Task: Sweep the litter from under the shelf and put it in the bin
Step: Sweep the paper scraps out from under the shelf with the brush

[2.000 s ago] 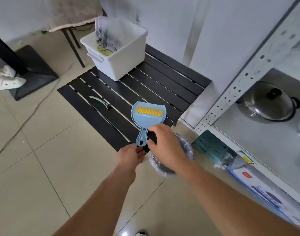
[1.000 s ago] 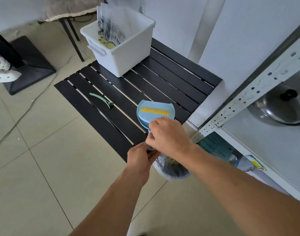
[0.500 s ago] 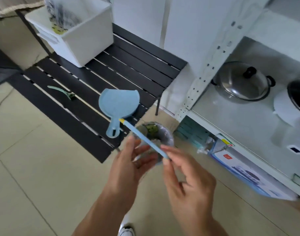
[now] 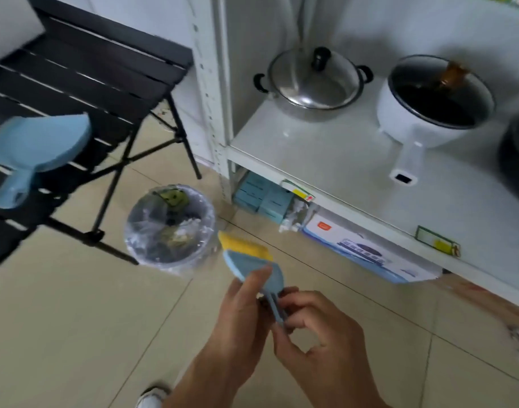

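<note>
Both hands grip a small brush (image 4: 252,267) low in the middle: the left hand (image 4: 246,313) pinches its light-blue head, the right hand (image 4: 317,334) closes on the thin handle. Its yellow bristles point toward 11 o'clock, at the lined bin (image 4: 169,228), the long axis running from 11 to 5. Since 0.5 s ago, the brush has left the dustpan (image 4: 40,145), which lies alone on the black table (image 4: 99,72) at 9 o'clock.
</note>
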### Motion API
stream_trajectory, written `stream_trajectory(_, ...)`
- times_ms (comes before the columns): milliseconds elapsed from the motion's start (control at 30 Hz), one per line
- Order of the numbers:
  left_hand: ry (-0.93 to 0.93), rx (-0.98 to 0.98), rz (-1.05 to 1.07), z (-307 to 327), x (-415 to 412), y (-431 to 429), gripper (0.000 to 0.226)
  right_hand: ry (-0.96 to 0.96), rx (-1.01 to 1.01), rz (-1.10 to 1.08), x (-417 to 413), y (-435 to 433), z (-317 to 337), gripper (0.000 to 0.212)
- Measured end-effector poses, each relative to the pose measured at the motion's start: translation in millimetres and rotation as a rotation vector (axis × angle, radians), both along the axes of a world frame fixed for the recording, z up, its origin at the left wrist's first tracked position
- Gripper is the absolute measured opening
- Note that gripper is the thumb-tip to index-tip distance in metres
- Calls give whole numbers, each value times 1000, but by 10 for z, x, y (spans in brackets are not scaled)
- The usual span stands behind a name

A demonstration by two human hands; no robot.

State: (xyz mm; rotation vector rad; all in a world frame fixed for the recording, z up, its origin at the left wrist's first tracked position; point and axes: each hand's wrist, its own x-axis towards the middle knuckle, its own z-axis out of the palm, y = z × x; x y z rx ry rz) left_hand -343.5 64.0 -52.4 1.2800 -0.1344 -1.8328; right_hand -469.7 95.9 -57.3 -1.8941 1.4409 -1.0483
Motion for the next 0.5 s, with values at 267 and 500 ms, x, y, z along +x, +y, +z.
stream_trajectory(267, -203, -59, -214, -1255, -726, -214, 18, 276, 272, -184, -448, -165, -1406, 41)
stream_trajectory(500, -781, -548, -776, -1699, -681, -820, 58, 218, 143, -287, -830, -682, -2016, 20)
